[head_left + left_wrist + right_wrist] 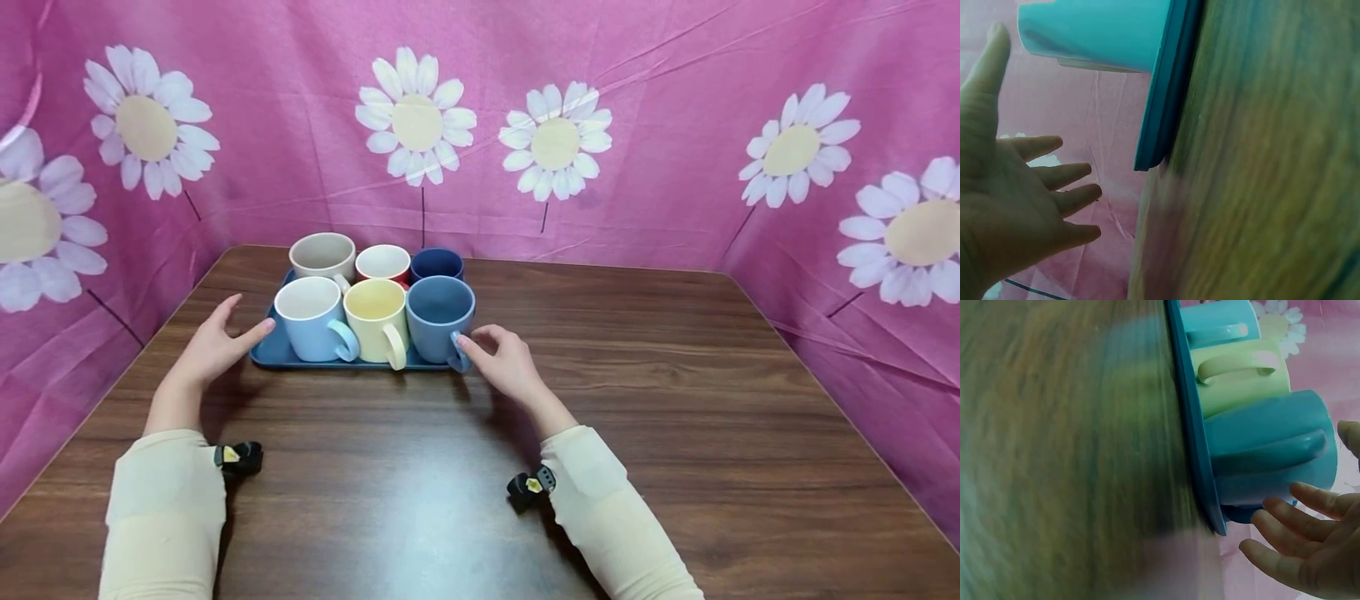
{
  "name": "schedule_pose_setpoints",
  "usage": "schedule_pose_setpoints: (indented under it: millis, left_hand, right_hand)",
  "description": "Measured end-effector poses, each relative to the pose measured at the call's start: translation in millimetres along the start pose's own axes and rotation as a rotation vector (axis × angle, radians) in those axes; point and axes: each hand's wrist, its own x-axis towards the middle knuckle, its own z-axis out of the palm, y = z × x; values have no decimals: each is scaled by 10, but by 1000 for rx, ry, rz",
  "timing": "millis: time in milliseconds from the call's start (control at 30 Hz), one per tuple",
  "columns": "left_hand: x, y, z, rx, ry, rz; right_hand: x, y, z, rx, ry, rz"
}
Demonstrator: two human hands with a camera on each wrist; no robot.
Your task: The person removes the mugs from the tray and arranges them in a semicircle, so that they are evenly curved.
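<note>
On a blue tray stand several mugs in two rows. The front row has a light blue mug, a pale yellow mug and a grey-blue mug, handles toward me. Behind them are a beige mug, a red mug with white inside and a navy mug. My left hand, fingers spread, is beside the tray's left end, holding nothing. At the right end, my right hand is by the grey-blue mug's handle; its fingers extend without gripping. Whether they touch the mug is unclear.
The tray lies at the back left of a brown wood-grain table. A pink cloth with large white daisies hangs along the back and sides. Each sleeve carries a small black camera, one on the left wrist.
</note>
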Motion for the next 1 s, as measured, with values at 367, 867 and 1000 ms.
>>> schedule_pose_setpoints:
  millis: [367,867,1000]
  left_hand:
    - [-9,-156,34,-10,-83,-39]
    - [32,-272,193,185,-63,5]
    - [36,-298,203,223,-71,3]
  right_hand:
    - [17,26,144,125,55,-26]
    - [71,-49,191,551,-59,254]
    - [82,-58,178,579,-93,292]
